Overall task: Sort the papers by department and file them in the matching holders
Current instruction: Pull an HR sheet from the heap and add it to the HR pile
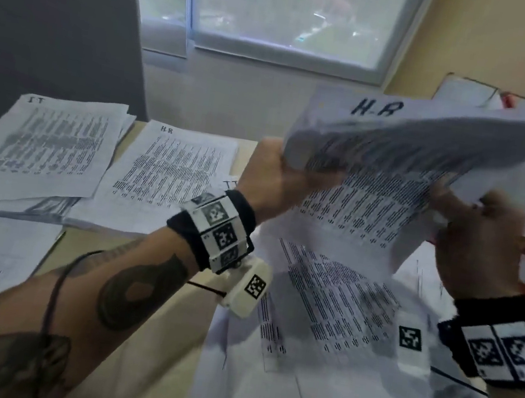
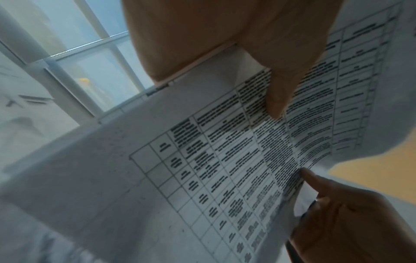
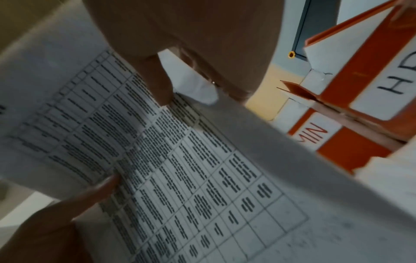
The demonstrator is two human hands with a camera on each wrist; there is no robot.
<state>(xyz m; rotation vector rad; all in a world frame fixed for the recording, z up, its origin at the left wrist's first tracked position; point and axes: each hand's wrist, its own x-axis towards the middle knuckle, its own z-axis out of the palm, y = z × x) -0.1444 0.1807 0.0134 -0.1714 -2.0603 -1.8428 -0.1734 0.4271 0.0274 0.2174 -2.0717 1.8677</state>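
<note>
Fingers (image 1: 287, 168) of the left hand (image 1: 274, 180) and right hand (image 1: 480, 238) grip the HR paper stack (image 1: 399, 141), held raised above the table (image 1: 138, 333), beside the orange holders (image 3: 351, 99).

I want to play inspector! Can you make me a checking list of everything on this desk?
Surface: tan desk, mostly under paper.
Job's things: lifted HR stack; IT pile and HR pile lying flat; orange holders at right, labelled.
Clutter: loose sheets spread below the hands.
Grippers: left hand and right hand both grip the lifted stack, fingers on the print.
Cables: thin black wire along the left forearm.
Surroundings: window, yellow wall.
</note>
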